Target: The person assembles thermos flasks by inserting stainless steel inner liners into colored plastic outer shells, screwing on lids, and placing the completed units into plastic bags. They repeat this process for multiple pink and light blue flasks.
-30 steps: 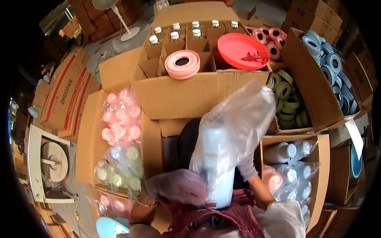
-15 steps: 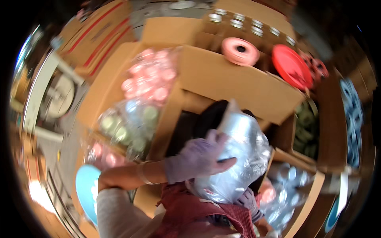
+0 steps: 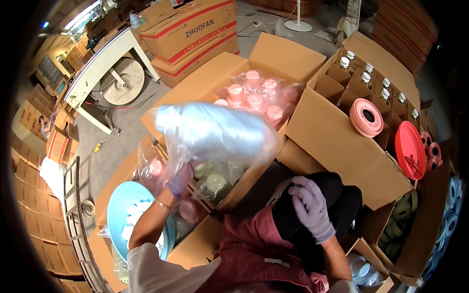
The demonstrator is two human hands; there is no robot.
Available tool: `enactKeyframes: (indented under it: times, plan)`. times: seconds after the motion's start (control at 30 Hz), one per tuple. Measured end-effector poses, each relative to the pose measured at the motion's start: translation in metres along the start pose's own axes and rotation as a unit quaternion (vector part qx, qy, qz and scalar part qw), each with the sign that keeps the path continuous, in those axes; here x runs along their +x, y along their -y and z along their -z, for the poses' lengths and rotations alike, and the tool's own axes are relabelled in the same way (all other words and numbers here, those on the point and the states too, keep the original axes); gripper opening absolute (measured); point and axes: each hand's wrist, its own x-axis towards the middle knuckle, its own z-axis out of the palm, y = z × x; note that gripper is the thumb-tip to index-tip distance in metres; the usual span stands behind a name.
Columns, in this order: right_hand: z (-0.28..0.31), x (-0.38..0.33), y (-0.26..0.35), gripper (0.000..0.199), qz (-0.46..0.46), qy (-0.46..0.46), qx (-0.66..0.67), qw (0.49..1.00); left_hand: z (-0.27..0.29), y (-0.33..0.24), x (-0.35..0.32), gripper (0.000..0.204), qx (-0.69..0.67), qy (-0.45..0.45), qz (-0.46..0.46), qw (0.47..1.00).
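My left hand (image 3: 180,179), in a purplish-grey glove, grips the gathered lower part of a clear plastic bag holding a light blue cylindrical container (image 3: 215,129). The bag is blurred by motion and lies on its side in the air, over the open carton (image 3: 195,78) of bagged pink containers (image 3: 255,100). Below it, a bagged green container (image 3: 217,183) sits in the carton's near part. My right hand (image 3: 310,205), gloved too, is above my dark-trousered knees with nothing in it, its fingers loosely bent.
A light blue basin (image 3: 117,210) with white pieces stands at left. On the right, a divided carton (image 3: 337,93) holds silver-capped bottles, a pink ring (image 3: 366,117) and a red dish (image 3: 409,150). Cartons with green rings (image 3: 398,224) and blue bagged containers (image 3: 360,266) stand nearer.
The bagged blue container has swung from my lap to the left and up, now in my left hand alone. My right hand has come off it and moved above my knees. The view has shifted.
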Motion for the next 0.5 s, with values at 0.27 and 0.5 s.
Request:
enactKeyframes:
  times: [0.27, 0.5]
  plan:
    - [0.024, 0.0, -0.049, 0.028, 0.025, 0.015, -0.296, 0.955, 0.024, 0.08, 0.116, 0.034, 0.29, -0.22, 0.08, 0.928]
    - [0.018, 0.018, -0.058, 0.026, 0.027, 0.025, -0.29, 0.956, 0.081, 0.2, 0.156, 0.038, 0.58, 0.008, 0.144, 0.801]
